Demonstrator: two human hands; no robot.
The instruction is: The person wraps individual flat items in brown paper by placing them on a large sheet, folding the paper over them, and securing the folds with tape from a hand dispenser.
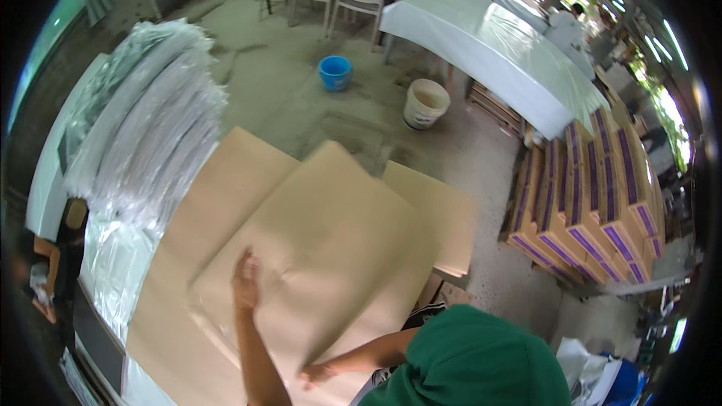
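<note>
A large brown cardboard sheet [338, 218] lies askew over other brown sheets, its surface bowed and its edges smeared by motion. On its left part rests my left hand [247, 280], fingers stretched out and somewhat blurred. My right hand [317, 374] is at the sheet's near edge, fingers closed on it beside a dark fold; its fingertips are blurred. Under it, a wider brown sheet [173, 293] shows on the left. More stacked brown sheets [440, 214] stick out on the right. Green cloth [474, 361] covers the area next to my right forearm.
Plastic-wrapped bundles [143, 113] are piled at the left. A blue bucket [335, 74] and a white bucket [426, 104] stand on the floor ahead. At right are stacked cartons [587, 210] and a plastic-covered table [489, 37]. Other people show at the far left and far right.
</note>
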